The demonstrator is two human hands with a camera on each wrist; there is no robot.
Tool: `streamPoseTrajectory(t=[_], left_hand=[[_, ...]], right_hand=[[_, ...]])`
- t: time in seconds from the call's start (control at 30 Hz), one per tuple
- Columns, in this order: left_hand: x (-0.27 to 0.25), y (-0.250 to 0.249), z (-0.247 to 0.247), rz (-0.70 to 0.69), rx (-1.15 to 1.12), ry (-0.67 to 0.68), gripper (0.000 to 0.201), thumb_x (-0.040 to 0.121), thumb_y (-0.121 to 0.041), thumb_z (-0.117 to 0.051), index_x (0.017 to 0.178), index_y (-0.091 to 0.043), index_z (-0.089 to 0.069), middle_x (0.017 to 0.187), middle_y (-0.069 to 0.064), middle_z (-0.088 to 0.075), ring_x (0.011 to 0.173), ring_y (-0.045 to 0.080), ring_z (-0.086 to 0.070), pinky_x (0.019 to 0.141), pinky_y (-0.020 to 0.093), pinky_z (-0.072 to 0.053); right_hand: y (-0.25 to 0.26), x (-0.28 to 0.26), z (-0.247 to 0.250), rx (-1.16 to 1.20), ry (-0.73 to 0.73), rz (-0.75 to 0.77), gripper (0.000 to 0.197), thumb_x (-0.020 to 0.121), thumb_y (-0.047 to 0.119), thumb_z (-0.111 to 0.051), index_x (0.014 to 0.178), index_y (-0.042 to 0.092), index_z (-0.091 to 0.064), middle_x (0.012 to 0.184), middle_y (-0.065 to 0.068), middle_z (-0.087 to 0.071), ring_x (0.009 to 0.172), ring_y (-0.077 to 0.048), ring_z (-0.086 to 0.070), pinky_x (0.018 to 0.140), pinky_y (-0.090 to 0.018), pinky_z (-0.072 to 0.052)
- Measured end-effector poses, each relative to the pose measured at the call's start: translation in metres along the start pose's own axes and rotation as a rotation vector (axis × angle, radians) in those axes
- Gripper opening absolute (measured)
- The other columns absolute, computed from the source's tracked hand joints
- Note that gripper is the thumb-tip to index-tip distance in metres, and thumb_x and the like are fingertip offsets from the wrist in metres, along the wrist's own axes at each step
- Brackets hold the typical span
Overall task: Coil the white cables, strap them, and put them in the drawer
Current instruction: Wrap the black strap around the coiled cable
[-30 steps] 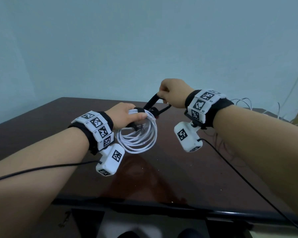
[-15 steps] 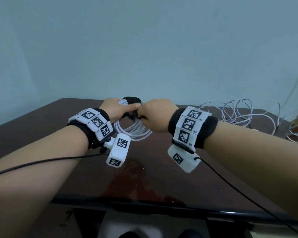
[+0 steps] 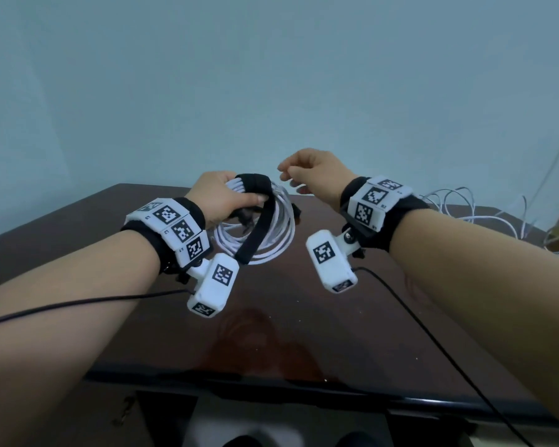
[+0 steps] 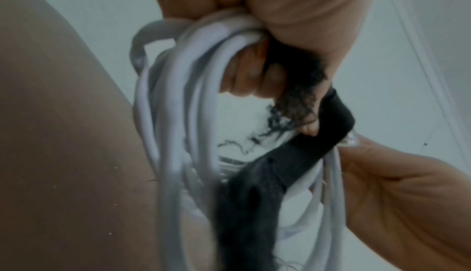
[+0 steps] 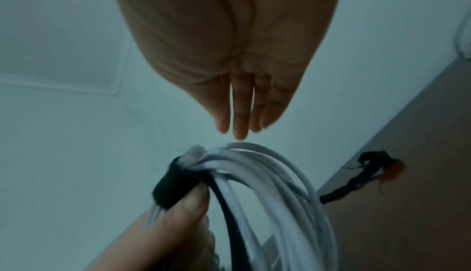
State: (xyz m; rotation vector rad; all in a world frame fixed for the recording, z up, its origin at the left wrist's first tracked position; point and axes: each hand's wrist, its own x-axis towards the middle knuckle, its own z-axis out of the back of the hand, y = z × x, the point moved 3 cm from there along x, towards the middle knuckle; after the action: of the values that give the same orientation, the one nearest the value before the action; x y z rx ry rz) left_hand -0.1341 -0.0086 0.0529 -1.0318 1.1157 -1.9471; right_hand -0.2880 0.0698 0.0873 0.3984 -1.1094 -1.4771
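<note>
From the head view, the right hand [image 3: 317,175] has let go since half a second ago, when it was pressed against the bundle beside the left; it now hangs apart, just right of the coil, fingers loosely bent and holding nothing. The left hand [image 3: 218,196] keeps its grip on the top of the white cable coil [image 3: 271,233], thumb pressed on the black strap [image 3: 255,201], whose free tail hangs down across the loops. The coil is held in the air over the dark table [image 3: 304,317]. More loose white cables [image 3: 484,214] lie well to the right of the right hand, partly cut off by the frame.

The left wrist view is blurred; the fingers [image 4: 244,77] curl round the loops [image 4: 178,114], and the strap [image 4: 305,154] crosses them.

In the right wrist view, straight fingers [image 5: 239,110] hover just above the strapped coil [image 5: 267,184], not touching.
</note>
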Motion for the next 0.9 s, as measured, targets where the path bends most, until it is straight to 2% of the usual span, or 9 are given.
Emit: streamPoseTrajectory(t=[0.07, 0.13, 0.2, 0.3, 0.37, 0.47, 0.57, 0.7, 0.9], left_hand=[[-0.003, -0.004, -0.003, -0.044, -0.011, 0.034, 0.019, 0.072, -0.006, -0.079, 0.080, -0.013, -0.064, 0.056, -0.009, -0.065, 0.047, 0.000, -0.059, 0.049, 0.013, -0.047], [-0.006, -0.006, -0.004, -0.081, -0.013, 0.061, 0.019, 0.072, -0.004, -0.079, 0.078, -0.015, -0.065, 0.053, -0.012, -0.065, 0.048, -0.002, -0.059, 0.051, 0.012, -0.047], [-0.008, -0.005, -0.003, -0.098, -0.017, 0.086, 0.019, 0.072, -0.004, -0.079, 0.079, -0.016, -0.066, 0.056, -0.012, -0.067, 0.053, 0.000, -0.061, 0.056, 0.014, -0.050], [-0.011, -0.004, -0.004, -0.094, -0.054, 0.118, 0.017, 0.072, -0.002, -0.078, 0.082, -0.013, -0.068, 0.063, -0.005, -0.070, 0.058, 0.007, -0.065, 0.061, 0.019, -0.054], [-0.012, -0.005, -0.007, -0.096, -0.037, 0.140, 0.019, 0.071, 0.000, -0.077, 0.086, -0.005, -0.068, 0.066, 0.002, -0.069, 0.057, 0.010, -0.064, 0.060, 0.020, -0.054], [-0.012, -0.007, -0.009, -0.119, 0.012, 0.151, 0.026, 0.071, -0.001, -0.078, 0.095, -0.001, -0.069, 0.076, 0.008, -0.067, 0.062, 0.010, -0.062, 0.060, 0.018, -0.052], [-0.010, -0.007, -0.010, -0.124, 0.004, 0.132, 0.023, 0.073, -0.004, -0.077, 0.094, -0.002, -0.069, 0.079, 0.009, -0.067, 0.065, 0.011, -0.062, 0.064, 0.021, -0.052], [-0.009, -0.005, -0.012, -0.111, -0.071, 0.098, 0.018, 0.074, -0.002, -0.076, 0.086, -0.010, -0.066, 0.075, 0.005, -0.066, 0.059, 0.006, -0.062, 0.064, 0.021, -0.053], [-0.009, -0.003, -0.011, -0.107, -0.106, 0.092, 0.020, 0.074, 0.000, -0.075, 0.082, -0.015, -0.065, 0.070, 0.000, -0.065, 0.057, 0.005, -0.061, 0.061, 0.021, -0.053]], right_hand=[[-0.015, 0.006, -0.007, 0.077, 0.171, -0.128, 0.017, 0.093, 0.013, -0.048, 0.090, 0.017, -0.064, 0.099, -0.015, -0.064, 0.088, -0.025, -0.054, 0.084, -0.037, -0.046], [-0.025, 0.005, -0.015, 0.118, 0.274, -0.230, 0.015, 0.084, 0.027, -0.056, 0.086, 0.014, -0.064, 0.097, -0.020, -0.056, 0.086, -0.031, -0.044, 0.079, -0.042, -0.036], [-0.030, 0.000, -0.019, 0.177, 0.287, -0.266, 0.033, 0.086, 0.040, -0.057, 0.099, 0.011, -0.063, 0.100, -0.013, -0.057, 0.090, -0.029, -0.049, 0.084, -0.038, -0.039], [-0.026, -0.014, -0.022, 0.218, 0.462, -0.215, 0.049, 0.093, 0.051, -0.038, 0.111, 0.011, -0.060, 0.104, -0.004, -0.067, 0.094, -0.016, -0.065, 0.083, -0.025, -0.049], [-0.023, -0.023, -0.020, 0.273, 0.597, -0.187, 0.054, 0.079, 0.054, -0.048, 0.108, 0.011, -0.061, 0.100, -0.004, -0.072, 0.091, -0.014, -0.068, 0.078, -0.025, -0.053], [-0.018, -0.029, -0.018, 0.366, 0.697, -0.186, 0.047, 0.068, 0.037, -0.067, 0.105, 0.008, -0.062, 0.090, -0.004, -0.074, 0.084, -0.015, -0.070, 0.072, -0.024, -0.055], [-0.021, -0.023, -0.020, 0.276, 0.638, -0.154, 0.037, 0.072, 0.011, -0.069, 0.108, 0.006, -0.061, 0.096, -0.010, -0.070, 0.086, -0.020, -0.068, 0.080, -0.028, -0.054], [-0.012, -0.017, -0.023, -0.085, 0.248, -0.056, 0.010, 0.064, 0.011, -0.063, 0.073, 0.014, -0.059, 0.069, -0.003, -0.058, 0.065, -0.016, -0.055, 0.062, -0.024, -0.047], [-0.008, -0.017, -0.027, -0.253, 0.158, 0.035, 0.018, 0.077, 0.005, -0.057, 0.065, 0.017, -0.052, 0.068, -0.003, -0.055, 0.068, -0.019, -0.051, 0.060, -0.026, -0.041]])
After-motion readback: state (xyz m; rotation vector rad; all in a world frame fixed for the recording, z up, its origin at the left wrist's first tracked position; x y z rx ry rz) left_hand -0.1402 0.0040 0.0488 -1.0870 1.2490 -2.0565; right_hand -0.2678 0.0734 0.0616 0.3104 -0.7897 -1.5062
